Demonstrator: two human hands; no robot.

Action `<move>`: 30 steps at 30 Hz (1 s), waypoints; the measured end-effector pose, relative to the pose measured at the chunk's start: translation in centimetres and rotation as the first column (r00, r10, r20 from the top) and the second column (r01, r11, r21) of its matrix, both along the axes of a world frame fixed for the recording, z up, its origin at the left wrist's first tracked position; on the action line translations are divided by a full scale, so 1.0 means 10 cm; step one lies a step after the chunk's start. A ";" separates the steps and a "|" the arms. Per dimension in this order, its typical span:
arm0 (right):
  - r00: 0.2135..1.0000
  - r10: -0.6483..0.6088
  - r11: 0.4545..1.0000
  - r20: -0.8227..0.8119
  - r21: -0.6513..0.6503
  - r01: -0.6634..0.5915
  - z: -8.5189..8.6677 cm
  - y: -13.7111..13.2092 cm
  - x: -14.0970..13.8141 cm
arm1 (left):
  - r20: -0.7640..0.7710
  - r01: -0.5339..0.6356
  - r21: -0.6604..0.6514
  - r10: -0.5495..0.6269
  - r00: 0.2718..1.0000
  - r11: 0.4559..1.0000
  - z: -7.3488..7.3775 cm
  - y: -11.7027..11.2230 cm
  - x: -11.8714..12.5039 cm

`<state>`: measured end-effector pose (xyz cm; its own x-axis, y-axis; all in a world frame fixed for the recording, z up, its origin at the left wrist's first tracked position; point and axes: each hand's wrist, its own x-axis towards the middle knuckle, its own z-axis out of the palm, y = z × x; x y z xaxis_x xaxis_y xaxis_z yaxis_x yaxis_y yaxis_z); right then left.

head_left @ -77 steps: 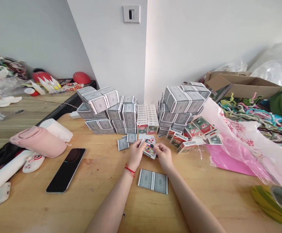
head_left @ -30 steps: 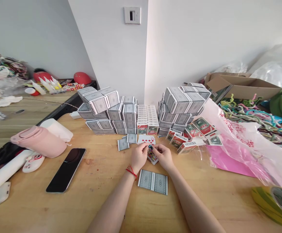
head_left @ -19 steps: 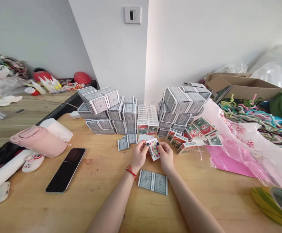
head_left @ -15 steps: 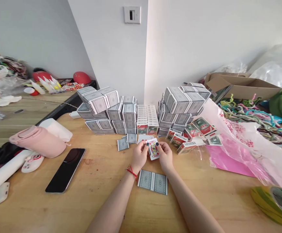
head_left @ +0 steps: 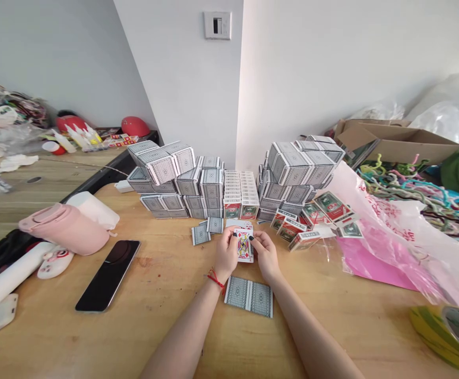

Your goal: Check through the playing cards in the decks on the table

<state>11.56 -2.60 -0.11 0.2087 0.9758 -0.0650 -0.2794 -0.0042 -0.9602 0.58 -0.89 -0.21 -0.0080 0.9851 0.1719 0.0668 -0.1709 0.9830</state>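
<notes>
Head view: playing cards (head_left: 244, 247) in hands (head_left: 226, 252) (head_left: 268, 255), cartons (head_left: 232, 201) beyond, contents hidden.

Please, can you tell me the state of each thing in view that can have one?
Held cards, front one showing its face
Left hand, gripping these cards
Right hand, gripping these cards
Card pair, backs up, side by side
Black phone, flat, screen dark
Pink container, on its side
Cardboard box, open
Grey-patterned blocks, stacked in two piles
Middle card packs, stacked in two columns
</notes>
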 end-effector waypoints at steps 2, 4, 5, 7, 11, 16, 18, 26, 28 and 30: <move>1.000 -0.005 1.000 0.027 0.005 0.005 0.00 0.00 -0.01 | 0.022 0.002 -0.007 -0.002 1.000 1.000 0.01 0.00 0.00; 0.999 0.000 1.000 0.048 0.016 -0.001 0.01 -0.01 -0.01 | 0.044 0.005 -0.018 -0.004 0.999 1.000 0.01 0.00 0.00; 0.998 0.009 1.000 0.055 0.021 -0.010 0.01 -0.01 -0.01 | 0.059 0.007 -0.027 -0.005 0.998 1.000 0.01 0.00 0.00; 0.997 0.030 0.999 0.066 0.026 -0.032 0.00 -0.01 0.00 | 0.094 0.010 -0.049 -0.005 0.996 0.999 -0.01 0.00 0.01; 0.995 0.045 0.999 0.085 0.016 -0.047 -0.04 0.00 0.01 | 0.158 0.002 -0.102 0.014 0.987 0.995 -0.06 0.02 0.01; 0.995 0.059 0.998 0.083 0.018 -0.061 -0.07 0.01 0.03 | 0.225 0.003 -0.151 0.032 0.974 0.989 -0.09 0.05 0.01; 0.992 0.051 0.998 0.118 0.033 -0.055 -0.05 0.01 0.03 | 0.217 -0.001 -0.156 0.036 0.976 0.988 -0.07 0.05 0.01; 0.975 0.000 0.998 0.222 0.057 -0.013 -0.03 0.01 0.04 | 0.165 -0.035 -0.102 0.051 0.985 0.994 -0.03 0.04 0.01; 0.971 -0.009 0.997 0.238 0.072 -0.008 -0.04 0.01 0.04 | 0.148 -0.036 -0.081 0.048 0.988 0.996 -0.04 0.03 0.01; 0.964 -0.023 0.996 0.267 0.086 0.000 -0.06 0.01 0.04 | 0.159 -0.014 -0.086 0.028 0.987 0.996 -0.04 0.02 0.01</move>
<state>11.94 -2.50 -0.73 0.2185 0.9728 0.0775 -0.0123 0.0822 -0.9965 0.72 -0.66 -0.57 -0.0496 0.9953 0.0829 -0.0902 -0.0871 0.9921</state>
